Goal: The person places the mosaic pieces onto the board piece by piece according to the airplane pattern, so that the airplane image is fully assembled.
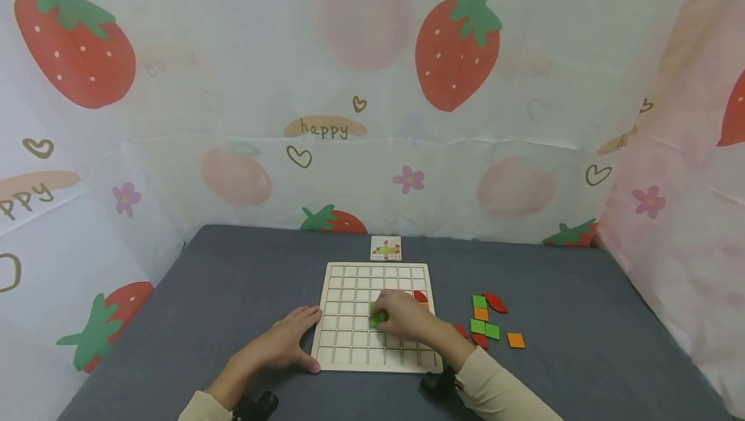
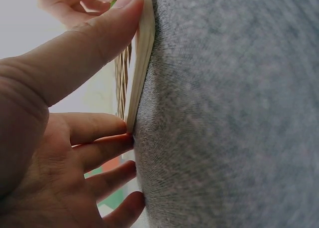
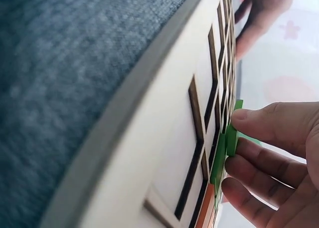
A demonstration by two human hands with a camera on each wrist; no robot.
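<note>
A pale wooden grid board (image 1: 349,337) lies on the grey table. My right hand (image 1: 401,316) reaches over the board's middle and pinches a green tile (image 1: 378,317) at a cell; in the right wrist view the fingertips (image 3: 259,123) hold the green tile (image 3: 232,138) against the grid board (image 3: 164,153). A red tile (image 1: 420,296) and an orange one sit in cells just behind that hand. My left hand (image 1: 288,340) rests flat on the table at the board's left edge, thumb (image 2: 94,43) along the board's edge (image 2: 142,53), holding nothing.
A small pattern card (image 1: 386,248) lies behind the board. Loose green, orange and red tiles (image 1: 489,321) lie on the table right of the board. Strawberry-print cloth walls (image 1: 372,85) close in the back and both sides.
</note>
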